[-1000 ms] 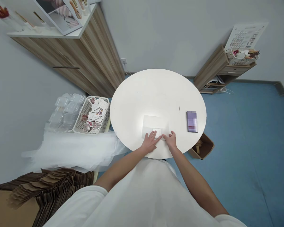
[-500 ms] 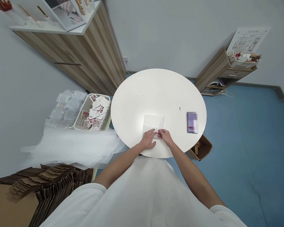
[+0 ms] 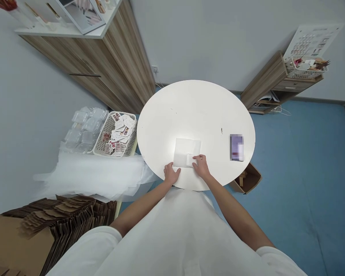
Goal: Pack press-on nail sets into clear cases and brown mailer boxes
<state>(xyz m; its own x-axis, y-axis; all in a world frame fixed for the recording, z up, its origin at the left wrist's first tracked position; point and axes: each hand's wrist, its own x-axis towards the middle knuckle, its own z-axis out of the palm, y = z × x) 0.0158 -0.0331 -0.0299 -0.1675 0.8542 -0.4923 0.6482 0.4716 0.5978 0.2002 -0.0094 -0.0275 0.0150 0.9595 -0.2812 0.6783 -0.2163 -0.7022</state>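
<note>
A thin white square sheet (image 3: 181, 150), foam or paper, lies flat on the round white table (image 3: 195, 103) in front of me. On its lower right part is a small white rectangular piece (image 3: 189, 160); what it is I cannot make out. The fingers of my right hand (image 3: 201, 166) are bent around the right edge of this piece. My left hand (image 3: 171, 174) rests at the sheet's lower left corner, thumb and fingers apart, holding nothing.
A purple rectangular item (image 3: 236, 147), blurred, lies at the table's right. Left of the table are a white basket (image 3: 134, 132) with cards and small packs, clear plastic boxes (image 3: 84, 128), stacked white sheets (image 3: 97, 174) and folded cardboard (image 3: 71, 222). A cardboard box (image 3: 254, 180) stands at lower right.
My left hand has moved left and down, off the middle of the sheet to its lower left corner. The small white piece now shows beside my right hand. The view has shifted slightly.
</note>
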